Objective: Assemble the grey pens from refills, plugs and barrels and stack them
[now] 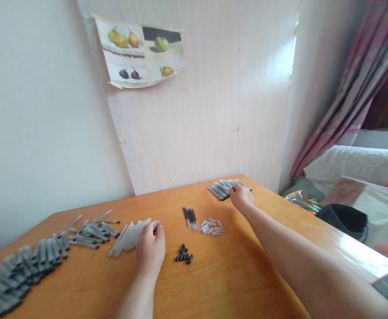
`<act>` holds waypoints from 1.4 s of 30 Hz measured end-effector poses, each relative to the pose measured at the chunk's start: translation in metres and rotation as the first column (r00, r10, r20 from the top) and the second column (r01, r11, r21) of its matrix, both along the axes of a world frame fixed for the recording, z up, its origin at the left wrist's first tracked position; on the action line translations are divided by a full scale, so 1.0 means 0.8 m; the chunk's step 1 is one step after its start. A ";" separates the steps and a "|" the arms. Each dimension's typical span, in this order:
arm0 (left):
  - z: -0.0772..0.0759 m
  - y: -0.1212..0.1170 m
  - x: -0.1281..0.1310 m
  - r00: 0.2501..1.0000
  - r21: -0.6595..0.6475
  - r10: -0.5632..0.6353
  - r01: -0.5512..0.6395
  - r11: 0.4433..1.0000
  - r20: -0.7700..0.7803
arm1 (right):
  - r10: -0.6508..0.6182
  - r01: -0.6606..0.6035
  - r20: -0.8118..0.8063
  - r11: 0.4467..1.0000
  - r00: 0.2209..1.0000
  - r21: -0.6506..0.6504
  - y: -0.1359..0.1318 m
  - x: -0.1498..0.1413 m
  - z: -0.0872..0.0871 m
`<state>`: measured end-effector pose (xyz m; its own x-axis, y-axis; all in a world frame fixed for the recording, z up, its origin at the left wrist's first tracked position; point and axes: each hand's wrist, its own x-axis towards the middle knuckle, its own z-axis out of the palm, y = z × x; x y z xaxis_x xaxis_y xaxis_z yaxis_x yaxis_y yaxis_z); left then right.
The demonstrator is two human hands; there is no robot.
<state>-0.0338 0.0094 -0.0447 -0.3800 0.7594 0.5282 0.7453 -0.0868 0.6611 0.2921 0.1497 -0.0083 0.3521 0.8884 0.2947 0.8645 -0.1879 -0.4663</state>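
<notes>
My left hand (151, 246) is curled at the right end of a row of clear plastic pen barrels (127, 237). Whatever lies between its thumb and fingers is too small to make out. At the far right of the table my right hand (241, 196) is closed on a pen at the edge of a row of clear pens with black ends (223, 188); the fingers hide most of that pen. Between the hands lie several dark ink refills (190, 218), a small heap of clear caps (211, 227) and a cluster of short black plugs (184, 254).
On the left side of the wooden table (220, 283) spread many clear tubes with black ends (24, 270) and a looser pile of similar pieces (92, 232). A wall stands behind, with a fruit picture sheet (144, 53). To the right are a black bag (342, 219) and a curtain (340, 97).
</notes>
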 end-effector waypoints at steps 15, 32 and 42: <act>0.000 -0.001 0.000 1.000 -0.041 -0.006 0.006 0.999 0.007 | 0.021 -0.019 0.064 0.999 0.998 -0.031 0.020 -0.006 -0.020; 0.001 -0.002 0.000 1.000 -0.051 0.014 -0.014 0.999 0.002 | 0.047 -0.041 0.083 0.996 0.995 -0.079 0.021 -0.001 -0.025; 0.002 -0.002 0.001 0.999 -0.060 0.039 -0.038 0.997 0.016 | 0.047 -0.044 0.021 0.993 0.999 -0.107 0.018 0.015 -0.025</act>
<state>-0.0329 0.0078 -0.0431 -0.4186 0.7737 0.4756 0.7356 -0.0183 0.6772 0.3041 0.1640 -0.0282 0.3047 0.9301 0.2051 0.8835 -0.1956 -0.4255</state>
